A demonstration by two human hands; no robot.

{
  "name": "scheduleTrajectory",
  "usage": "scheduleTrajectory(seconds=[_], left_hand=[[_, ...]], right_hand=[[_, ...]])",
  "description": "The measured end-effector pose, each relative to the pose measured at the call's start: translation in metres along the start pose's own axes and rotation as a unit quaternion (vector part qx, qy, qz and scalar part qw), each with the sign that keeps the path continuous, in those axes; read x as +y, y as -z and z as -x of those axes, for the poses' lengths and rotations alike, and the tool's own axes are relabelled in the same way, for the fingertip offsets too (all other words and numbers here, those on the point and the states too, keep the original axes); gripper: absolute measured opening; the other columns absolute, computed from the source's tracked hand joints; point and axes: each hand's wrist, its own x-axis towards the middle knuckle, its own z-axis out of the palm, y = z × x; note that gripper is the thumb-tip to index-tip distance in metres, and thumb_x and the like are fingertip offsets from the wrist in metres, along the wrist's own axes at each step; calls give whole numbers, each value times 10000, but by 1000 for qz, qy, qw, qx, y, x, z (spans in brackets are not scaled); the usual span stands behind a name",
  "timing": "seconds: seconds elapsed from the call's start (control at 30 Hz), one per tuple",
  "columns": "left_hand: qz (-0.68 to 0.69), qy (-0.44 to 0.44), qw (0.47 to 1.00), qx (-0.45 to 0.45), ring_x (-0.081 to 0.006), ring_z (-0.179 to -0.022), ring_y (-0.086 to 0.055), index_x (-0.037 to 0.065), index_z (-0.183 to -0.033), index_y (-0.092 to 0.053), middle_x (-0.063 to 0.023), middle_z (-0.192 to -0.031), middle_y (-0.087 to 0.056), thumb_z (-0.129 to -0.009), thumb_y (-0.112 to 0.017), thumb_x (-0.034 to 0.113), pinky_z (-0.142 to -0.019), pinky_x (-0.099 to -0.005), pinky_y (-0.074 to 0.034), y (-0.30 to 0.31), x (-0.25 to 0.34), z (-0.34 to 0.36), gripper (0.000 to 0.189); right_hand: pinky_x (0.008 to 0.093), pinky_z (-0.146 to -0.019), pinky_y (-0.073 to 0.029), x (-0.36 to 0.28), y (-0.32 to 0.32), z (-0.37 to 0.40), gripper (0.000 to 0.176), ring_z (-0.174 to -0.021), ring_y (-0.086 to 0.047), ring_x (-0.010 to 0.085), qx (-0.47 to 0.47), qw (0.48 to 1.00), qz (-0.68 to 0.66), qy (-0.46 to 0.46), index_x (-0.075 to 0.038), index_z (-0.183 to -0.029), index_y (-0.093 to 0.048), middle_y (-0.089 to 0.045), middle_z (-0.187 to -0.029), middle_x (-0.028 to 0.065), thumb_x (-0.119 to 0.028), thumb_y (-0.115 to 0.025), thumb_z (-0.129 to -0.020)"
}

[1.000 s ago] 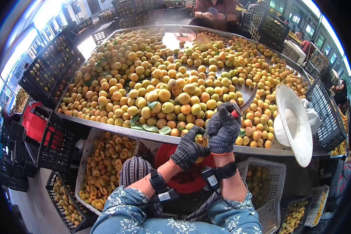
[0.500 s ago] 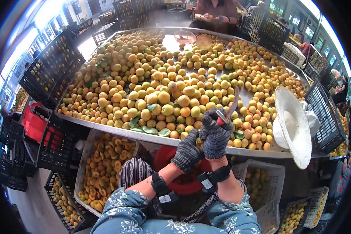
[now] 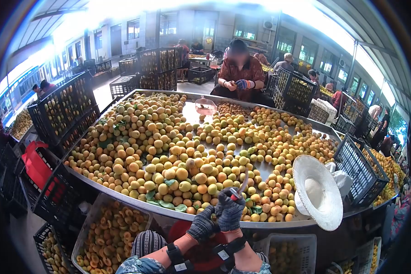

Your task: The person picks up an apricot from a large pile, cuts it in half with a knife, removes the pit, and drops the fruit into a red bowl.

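Both of my hands wear dark grey knit gloves and meet at the near edge of a metal table [image 3: 137, 204]. My right hand [image 3: 229, 212] is closed round a knife [image 3: 245, 183] with a curved blade pointing up and a bit of red at its handle. My left hand [image 3: 202, 225] is curled against the right one; whatever its fingers hold is hidden. Heaped apricots [image 3: 181, 174], yellow to orange, lie just beyond my hands, with several green leaves [image 3: 166, 204] at the near edge. Below my hands sits a red basin [image 3: 180, 229], partly covered by my forearms.
A pale crate [image 3: 81, 237] of halved apricots stands lower left, another pale crate [image 3: 308, 251] lower right. A white straw hat [image 3: 322, 201] rests at the table's right edge beside a black crate [image 3: 358, 169]. Across the table sits a person [image 3: 242, 73] near a clear container [image 3: 205, 107].
The view has tilted upward, showing more of the hall and the person opposite. My hands sit lower in the picture, still together, the knife still in the right one.
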Motion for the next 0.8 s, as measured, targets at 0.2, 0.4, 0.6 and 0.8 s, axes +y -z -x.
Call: scheduleTrajectory(seconds=[0.2,0.4,0.6,0.8], left_hand=[[-11,-36,999,0,-326,-847,-611,60,-995,-540,-155,-869,-610,-645,-754,195,-752,-385,-493,5,18,3,432],[13,-60,998,-4,-294,-917,-591,32,-1100,-544,-145,-976,-612,-632,-798,234,-824,-373,-472,5,4,6,569],[62,-47,997,24,-199,-863,-571,49,-1010,-548,-76,-904,-593,-601,-800,146,-789,-322,-468,7,4,-1,491],[111,-36,993,-17,-137,-873,-539,53,-987,-553,-33,-910,-568,-630,-746,84,-810,-285,-446,17,29,-4,407]], right_hand=[[225,-331,-301,3,12,-13,179,-363,-406,85,28,993,-110,-44,-93,-828,-553,-472,-526,-11,-168,-713,-801],[263,-305,-325,20,25,-20,205,-348,-405,129,47,985,-154,-58,-92,-922,-575,-480,-541,23,-261,-460,-939],[245,-343,-263,13,19,-18,191,-362,-297,91,37,943,-278,-180,-125,-807,-547,-323,-488,-53,-277,-652,-856],[257,-347,-282,-7,25,-21,186,-358,-279,90,-46,948,-283,-138,-144,-817,-535,-316,-491,-63,-298,-608,-890]])
